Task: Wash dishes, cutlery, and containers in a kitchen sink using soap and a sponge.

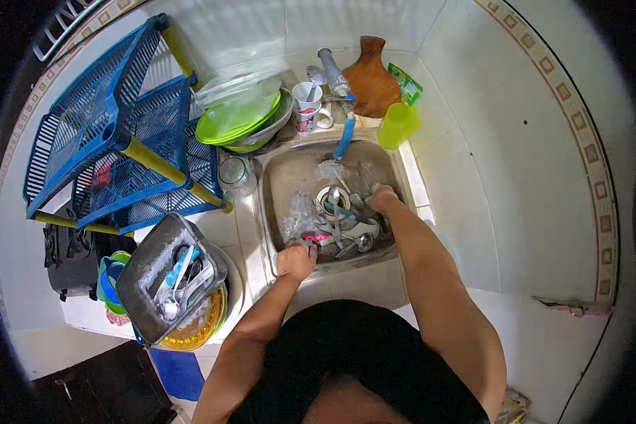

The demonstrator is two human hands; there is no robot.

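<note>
My left hand is at the near left edge of the sink, its fingers curled beside a pink-handled utensil. What it holds, if anything, is hidden. My right hand reaches into the right side of the basin, with its fingertips partly hidden and its grasp unclear. Between the hands lie metal spoons and other cutlery, piled over a ring-shaped white item. A ladle rests near the pile's close side. Water streams from the tap's blue hose into the basin.
A blue plastic rack stands at left, with a grey tub of utensils below it. Green plates, a glass jar and mugs border the sink. Behind are a wooden cutting board and a yellow-green cup.
</note>
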